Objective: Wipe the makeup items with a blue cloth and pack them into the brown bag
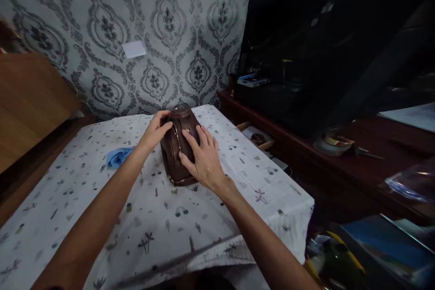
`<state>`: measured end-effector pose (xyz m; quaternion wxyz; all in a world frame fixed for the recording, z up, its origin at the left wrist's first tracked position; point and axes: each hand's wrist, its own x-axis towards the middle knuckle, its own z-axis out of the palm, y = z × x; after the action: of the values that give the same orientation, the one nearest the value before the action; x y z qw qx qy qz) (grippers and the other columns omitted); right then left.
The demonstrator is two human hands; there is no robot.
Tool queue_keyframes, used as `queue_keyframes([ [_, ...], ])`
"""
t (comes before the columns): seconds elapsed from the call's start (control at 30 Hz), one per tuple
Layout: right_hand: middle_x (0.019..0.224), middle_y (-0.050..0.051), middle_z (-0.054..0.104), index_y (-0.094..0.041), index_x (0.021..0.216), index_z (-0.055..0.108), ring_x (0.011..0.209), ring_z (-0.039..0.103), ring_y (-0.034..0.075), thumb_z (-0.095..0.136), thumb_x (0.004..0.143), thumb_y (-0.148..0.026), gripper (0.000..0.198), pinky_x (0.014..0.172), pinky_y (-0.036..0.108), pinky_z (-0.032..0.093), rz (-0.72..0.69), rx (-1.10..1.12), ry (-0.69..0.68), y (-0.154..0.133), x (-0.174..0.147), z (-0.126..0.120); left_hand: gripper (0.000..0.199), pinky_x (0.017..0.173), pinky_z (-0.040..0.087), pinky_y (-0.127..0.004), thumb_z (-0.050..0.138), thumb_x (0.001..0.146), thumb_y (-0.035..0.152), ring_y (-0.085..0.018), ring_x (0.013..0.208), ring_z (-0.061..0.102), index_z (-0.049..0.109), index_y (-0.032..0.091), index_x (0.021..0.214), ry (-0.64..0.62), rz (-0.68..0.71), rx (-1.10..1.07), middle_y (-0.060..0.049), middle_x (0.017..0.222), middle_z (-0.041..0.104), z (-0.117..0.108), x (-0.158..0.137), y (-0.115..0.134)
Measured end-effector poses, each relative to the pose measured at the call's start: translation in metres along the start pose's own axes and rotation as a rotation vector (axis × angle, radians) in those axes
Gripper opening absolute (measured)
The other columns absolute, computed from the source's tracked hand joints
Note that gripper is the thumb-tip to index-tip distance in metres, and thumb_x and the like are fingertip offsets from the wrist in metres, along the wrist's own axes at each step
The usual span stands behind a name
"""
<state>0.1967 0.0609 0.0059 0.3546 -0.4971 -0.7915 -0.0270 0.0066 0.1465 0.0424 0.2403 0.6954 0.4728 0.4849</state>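
A small dark brown leather bag (183,163) with a gold-coloured zip stands on a white printed cloth (156,235). At its far left side, my left hand (155,130) holds the upper edge, thumb near the top of the zip and fingers toward the back. My right hand (204,158) rests on the bag's right side with fingers spread; its thumb touches the leather close to the zip's lower part. Along the zip the bag looks closed or nearly so; I cannot tell which. A crumpled blue cloth (118,157) lies left of the bag, beyond my left forearm.
On the right, a dark red cabinet (367,136) carries a large black screen (306,54) and a roll of tape (335,144). A drawer (267,145) stands pulled out beside the table. Wooden furniture (34,99) borders the left; patterned wallpaper (163,18) is behind.
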Motion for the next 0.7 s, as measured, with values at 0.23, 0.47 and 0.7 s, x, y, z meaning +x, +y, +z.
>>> queue_keyframes([
  [0.23, 0.158, 0.023, 0.035, -0.019, 0.151, 0.047, 0.150, 0.027, 0.039, 0.052, 0.098, -0.046, 0.060, 0.116, 0.058, 0.033, -0.023, 0.028, -0.017, 0.003, -0.001, 0.000, 0.066, 0.128, 0.021, -0.045, 0.059, 0.081, 0.029, -0.027, 0.151, 0.030, 0.046, 0.024, 0.145, -0.048, 0.027, 0.026, -0.007, 0.160, 0.038, 0.006, -0.035, 0.006],
  [0.47, 0.158, 0.020, 0.035, -0.021, 0.152, 0.047, 0.149, 0.027, 0.039, 0.053, 0.097, -0.046, 0.060, 0.116, 0.059, 0.032, -0.042, 0.032, 0.028, 0.008, -0.001, 0.006, 0.075, 0.129, 0.017, -0.045, 0.056, 0.083, 0.032, -0.027, 0.156, 0.023, 0.035, 0.018, 0.153, -0.165, 0.017, -0.003, -0.011, 0.167, 0.028, -0.002, -0.033, 0.001],
  [0.7, 0.160, 0.017, 0.035, -0.025, 0.153, 0.045, 0.150, 0.028, 0.036, 0.052, 0.097, -0.048, 0.061, 0.115, 0.057, 0.035, -0.055, 0.005, 0.033, 0.008, -0.002, 0.006, 0.085, 0.130, 0.014, -0.045, 0.062, 0.087, 0.051, -0.028, 0.159, 0.011, 0.026, 0.021, 0.158, -0.095, -0.022, 0.040, -0.009, 0.171, 0.014, 0.007, -0.054, 0.004],
])
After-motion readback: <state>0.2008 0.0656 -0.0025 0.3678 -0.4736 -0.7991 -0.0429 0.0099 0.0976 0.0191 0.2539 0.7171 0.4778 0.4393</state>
